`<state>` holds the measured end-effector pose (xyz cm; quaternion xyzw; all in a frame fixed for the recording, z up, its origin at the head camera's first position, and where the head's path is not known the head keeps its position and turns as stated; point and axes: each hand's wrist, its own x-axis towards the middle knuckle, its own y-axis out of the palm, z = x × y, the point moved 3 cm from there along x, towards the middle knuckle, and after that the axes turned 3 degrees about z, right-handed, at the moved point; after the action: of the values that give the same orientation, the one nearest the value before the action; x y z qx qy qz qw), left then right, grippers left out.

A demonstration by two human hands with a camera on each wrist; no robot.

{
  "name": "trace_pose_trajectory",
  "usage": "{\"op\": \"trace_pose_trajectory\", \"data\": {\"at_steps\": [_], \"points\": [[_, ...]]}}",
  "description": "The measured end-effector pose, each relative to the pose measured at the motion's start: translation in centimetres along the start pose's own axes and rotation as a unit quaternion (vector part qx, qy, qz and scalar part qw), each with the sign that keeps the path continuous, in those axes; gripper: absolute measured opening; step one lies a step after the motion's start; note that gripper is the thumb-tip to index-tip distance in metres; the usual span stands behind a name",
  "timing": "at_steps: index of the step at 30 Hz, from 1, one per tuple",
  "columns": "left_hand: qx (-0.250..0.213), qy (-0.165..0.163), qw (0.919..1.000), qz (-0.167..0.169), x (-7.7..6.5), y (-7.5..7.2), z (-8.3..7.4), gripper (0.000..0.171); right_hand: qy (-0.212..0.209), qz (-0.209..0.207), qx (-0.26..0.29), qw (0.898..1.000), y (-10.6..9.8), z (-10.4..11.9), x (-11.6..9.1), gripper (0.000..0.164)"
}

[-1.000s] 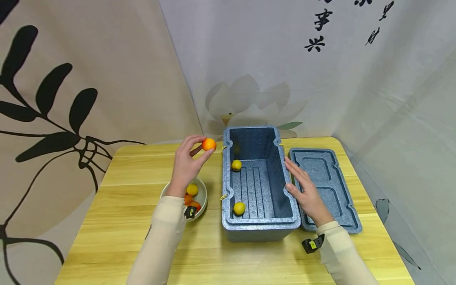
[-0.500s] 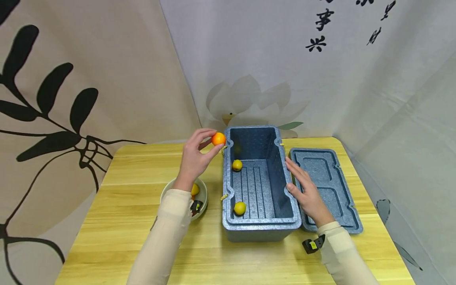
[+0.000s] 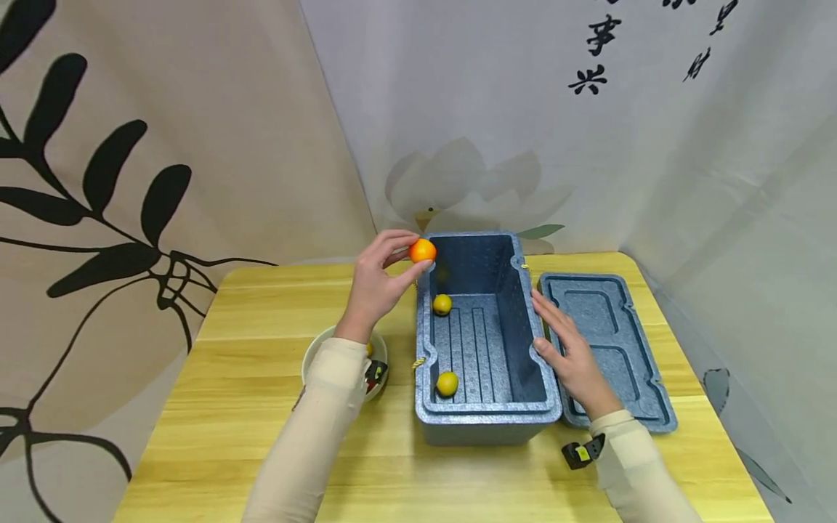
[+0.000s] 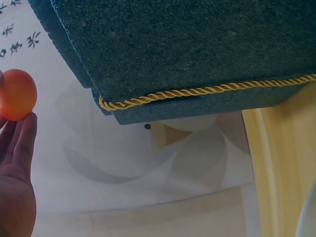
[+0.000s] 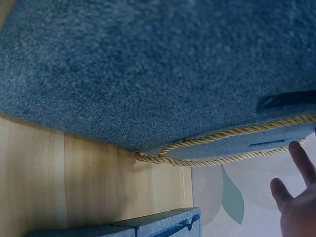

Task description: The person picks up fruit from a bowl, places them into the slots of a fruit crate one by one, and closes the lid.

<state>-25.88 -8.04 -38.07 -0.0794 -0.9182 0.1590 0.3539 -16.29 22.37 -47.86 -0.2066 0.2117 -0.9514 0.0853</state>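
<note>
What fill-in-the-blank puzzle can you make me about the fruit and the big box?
1. The fruit held by the left hand is colored ____.
2. Looking into the box, you can count ____ yellow fruits.
3. The lid lies on the table, on the person's ____ side of the box.

Missing words: orange; two; right.

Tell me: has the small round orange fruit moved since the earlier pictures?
Yes: in the head view, the orange fruit moved right, toward the far left corner of the rectangular blue-grey foam box.
</note>
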Motion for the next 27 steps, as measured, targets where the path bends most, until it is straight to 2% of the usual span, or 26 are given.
{"op": "trace_pose_trajectory", "data": {"at_steps": [13,20,23,27], "points": [[0.005,-0.018,0.9989,0.043,1.3,1.2,0.0,0.035,-0.009,0.001,-0.008,1.000,-0.3,-0.1,0.1,0.058],[0.018,-0.025,0.9960,0.084,2.5,2.4,-0.2,0.035,-0.006,0.000,-0.009,1.000,-0.3,0.1,0.1,0.059],[0.027,-0.027,0.9949,0.093,2.8,2.8,-0.3,0.036,-0.007,-0.004,-0.003,1.000,-0.3,1.0,0.1,0.056],[0.047,-0.046,0.9910,0.116,3.2,3.4,-0.3,0.037,-0.008,-0.009,0.008,1.000,-0.3,3.0,0.3,0.052]]}}
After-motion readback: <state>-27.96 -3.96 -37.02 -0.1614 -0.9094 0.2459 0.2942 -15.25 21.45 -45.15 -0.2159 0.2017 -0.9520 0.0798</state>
